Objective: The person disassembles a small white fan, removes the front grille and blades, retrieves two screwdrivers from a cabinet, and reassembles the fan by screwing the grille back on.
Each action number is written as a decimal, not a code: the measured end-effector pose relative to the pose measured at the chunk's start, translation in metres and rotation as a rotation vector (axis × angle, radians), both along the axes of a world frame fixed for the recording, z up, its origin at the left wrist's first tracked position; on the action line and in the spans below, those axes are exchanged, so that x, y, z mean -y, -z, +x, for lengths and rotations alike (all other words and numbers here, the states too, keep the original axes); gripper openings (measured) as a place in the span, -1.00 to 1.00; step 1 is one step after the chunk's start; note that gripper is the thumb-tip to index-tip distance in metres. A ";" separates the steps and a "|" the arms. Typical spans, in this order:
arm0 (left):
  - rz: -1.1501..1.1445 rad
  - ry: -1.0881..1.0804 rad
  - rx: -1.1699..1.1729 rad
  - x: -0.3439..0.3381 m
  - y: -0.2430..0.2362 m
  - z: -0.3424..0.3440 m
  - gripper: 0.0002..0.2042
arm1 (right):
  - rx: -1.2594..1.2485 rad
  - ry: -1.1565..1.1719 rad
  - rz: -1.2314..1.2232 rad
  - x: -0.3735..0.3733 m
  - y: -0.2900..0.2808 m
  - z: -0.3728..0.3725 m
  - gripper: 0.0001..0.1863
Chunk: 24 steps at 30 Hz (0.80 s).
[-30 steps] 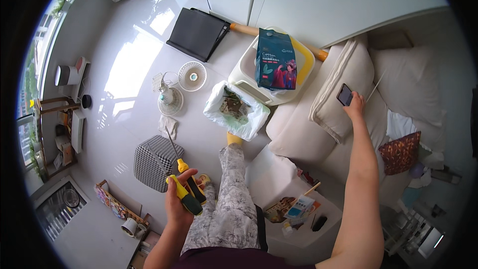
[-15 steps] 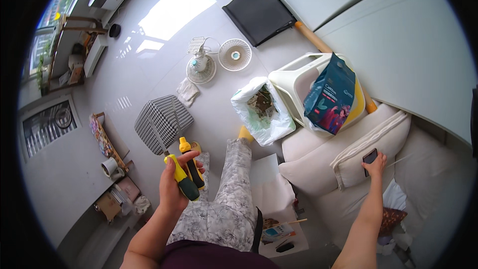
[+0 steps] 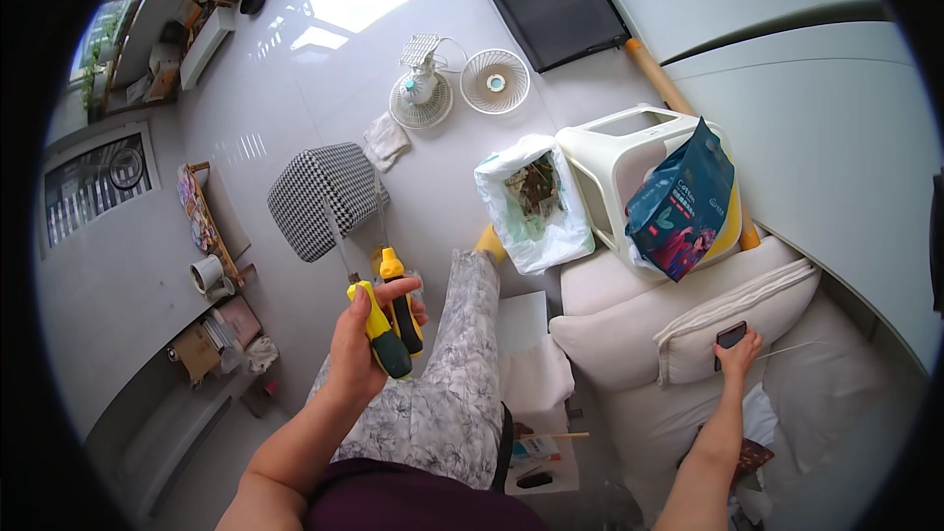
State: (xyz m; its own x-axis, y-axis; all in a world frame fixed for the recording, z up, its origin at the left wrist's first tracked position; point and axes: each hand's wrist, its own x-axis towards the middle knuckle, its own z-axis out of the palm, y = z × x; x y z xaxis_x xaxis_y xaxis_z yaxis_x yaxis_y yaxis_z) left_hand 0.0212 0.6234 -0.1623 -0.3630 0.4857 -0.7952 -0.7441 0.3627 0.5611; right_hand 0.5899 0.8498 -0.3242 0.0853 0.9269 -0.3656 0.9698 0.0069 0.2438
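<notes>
In my left hand are two screwdrivers: one with a yellow and dark green handle, the other yellow and black, their shafts pointing away from me over a houndstooth stool. My right hand grips a dark phone at the beige sofa cushion. A lined bin with brown debris stands beyond my yellow-shod foot.
A disassembled white fan, its loose grille and a rag lie on the floor. A white container holds a teal bag. A black mat, white cabinet and wooden shelving surround them.
The view has turned, shifting the room's objects within the picture. My right hand with the phone sits lower in the picture. Both hands keep their grips.
</notes>
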 end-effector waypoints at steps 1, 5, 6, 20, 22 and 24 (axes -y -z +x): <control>-0.003 -0.003 0.007 -0.001 0.000 0.000 -0.40 | -0.009 0.000 0.008 0.001 0.003 0.003 -0.10; -0.029 0.011 -0.027 -0.001 0.002 0.004 -0.37 | -0.040 0.016 0.049 0.006 0.008 0.010 -0.11; -0.031 0.013 -0.026 -0.002 0.002 0.004 -0.37 | -0.040 0.032 0.033 0.006 0.007 0.009 -0.12; 0.002 0.033 0.012 0.000 0.006 0.005 -0.39 | 0.024 0.070 -0.058 -0.002 -0.002 -0.004 -0.13; 0.004 0.030 0.009 0.001 0.005 0.004 -0.39 | 0.029 0.074 -0.075 -0.004 -0.006 -0.010 -0.13; 0.010 0.026 0.007 0.001 0.005 0.003 -0.40 | 0.037 0.082 -0.082 -0.003 -0.006 -0.013 -0.12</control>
